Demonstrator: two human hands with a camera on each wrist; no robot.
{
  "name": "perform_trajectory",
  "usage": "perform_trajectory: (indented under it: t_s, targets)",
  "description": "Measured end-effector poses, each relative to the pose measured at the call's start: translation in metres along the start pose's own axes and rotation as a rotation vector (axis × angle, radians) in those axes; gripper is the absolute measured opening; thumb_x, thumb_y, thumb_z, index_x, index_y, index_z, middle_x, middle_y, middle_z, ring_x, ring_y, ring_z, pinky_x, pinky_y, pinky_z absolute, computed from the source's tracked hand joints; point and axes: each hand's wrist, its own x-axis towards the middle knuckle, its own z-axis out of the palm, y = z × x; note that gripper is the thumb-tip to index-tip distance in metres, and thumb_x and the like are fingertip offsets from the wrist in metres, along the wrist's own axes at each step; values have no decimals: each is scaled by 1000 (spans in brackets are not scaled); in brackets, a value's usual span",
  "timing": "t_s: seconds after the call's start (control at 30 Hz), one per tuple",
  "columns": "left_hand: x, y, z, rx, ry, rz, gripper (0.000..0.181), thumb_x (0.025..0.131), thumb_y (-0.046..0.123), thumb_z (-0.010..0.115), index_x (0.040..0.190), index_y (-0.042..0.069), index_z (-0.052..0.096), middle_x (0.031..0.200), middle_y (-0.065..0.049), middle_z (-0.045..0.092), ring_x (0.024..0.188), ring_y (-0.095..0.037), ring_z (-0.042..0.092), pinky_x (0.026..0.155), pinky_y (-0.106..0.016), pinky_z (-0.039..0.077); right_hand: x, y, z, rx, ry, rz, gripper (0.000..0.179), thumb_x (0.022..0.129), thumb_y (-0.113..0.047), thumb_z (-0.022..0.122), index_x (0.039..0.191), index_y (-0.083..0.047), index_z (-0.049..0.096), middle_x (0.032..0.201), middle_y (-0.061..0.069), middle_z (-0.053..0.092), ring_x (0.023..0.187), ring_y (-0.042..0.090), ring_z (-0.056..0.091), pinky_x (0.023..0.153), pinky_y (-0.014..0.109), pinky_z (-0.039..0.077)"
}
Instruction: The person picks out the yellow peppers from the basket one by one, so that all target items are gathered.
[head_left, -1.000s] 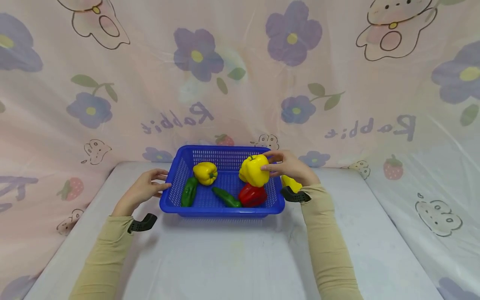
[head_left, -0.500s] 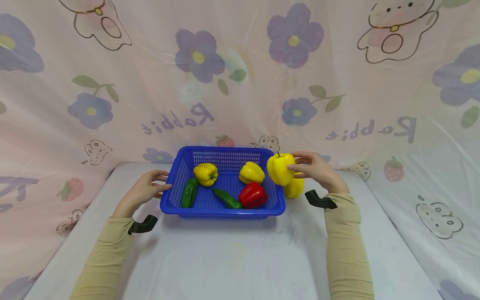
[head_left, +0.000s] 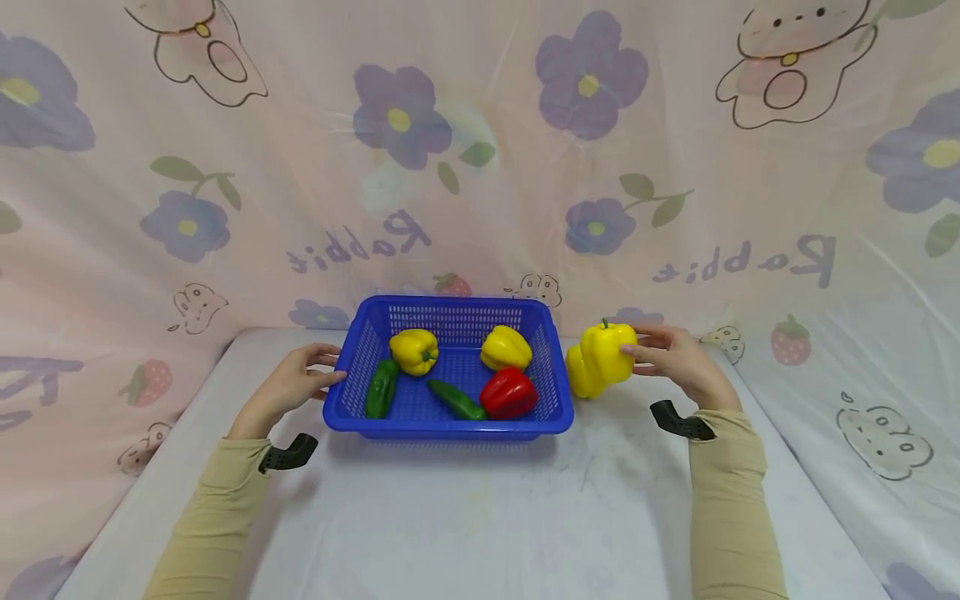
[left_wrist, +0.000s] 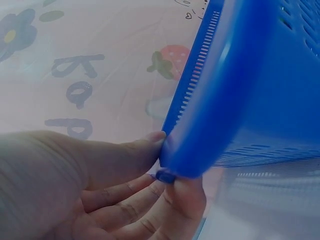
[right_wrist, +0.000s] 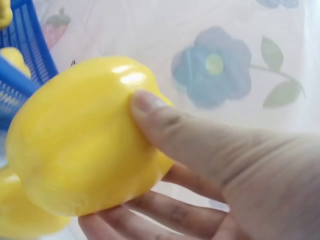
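Pepper (head_left: 611,353) clamped between thumb (right_wrist: 165,121) and fingers (right_wrist: 176,207) of right hand (head_left: 681,363), left hand (head_left: 287,385) pinching basket rim (head_left: 450,427): I'd lower it slowly, upright, clear of yellow neighbour (head_left: 581,377).

Worktop (head_left: 480,517), towards back edge: basket (head_left: 450,427). In basket: bell pepper (head_left: 414,352), back left; long pepper (head_left: 382,388), before it; second long pepper (head_left: 456,400), front centre; second bell pepper (head_left: 506,348), back right; third bell pepper (head_left: 509,393), front right. Right of basket: fourth bell pepper (head_left: 582,375); fifth bell pepper (head_left: 609,353), in right hand (head_left: 681,363).
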Motion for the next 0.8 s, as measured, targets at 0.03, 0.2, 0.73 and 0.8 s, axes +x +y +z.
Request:
perform_trajectory:
  t_s: [0.03, 0.2, 0.73, 0.8]
  targets:
    - [0, 0, 0, -1, -2, 3, 55, 95, 11, 60, 138, -12, 35, 128, -35, 46, 93, -31, 65, 73, -37, 57, -2, 4, -1, -7, 5, 10, 71, 88, -36, 69, 141, 1, 40, 132, 25, 49, 107, 34, 60, 84, 38, 54]
    - [1, -2, 1, 6, 5, 6, 53, 95, 10, 60, 137, -11, 36, 127, -34, 47, 91, -30, 65, 72, -37, 57, -9, 21, -9, -29, 20, 40, 77, 87, -39, 69, 143, 2, 35, 132, 30, 48, 106, 35, 60, 85, 41, 53]
    - [3, -5, 1, 10, 6, -4, 53, 95, 11, 60, 138, -10, 35, 128, -33, 46, 93, -31, 64, 73, -36, 57, -20, 54, -25, -5, 12, 109, 75, 90, -35, 66, 143, 6, 32, 131, 34, 46, 102, 30, 63, 86, 43, 52]
    - [3, -6, 1, 9, 9, -7, 53, 95, 11, 60, 137, -10, 36, 128, -33, 46, 93, -31, 64, 73, -36, 57, -19, 58, -26, -16, 20, 127, 77, 90, -37, 66, 143, 6, 31, 131, 35, 46, 101, 29, 63, 86, 44, 52]
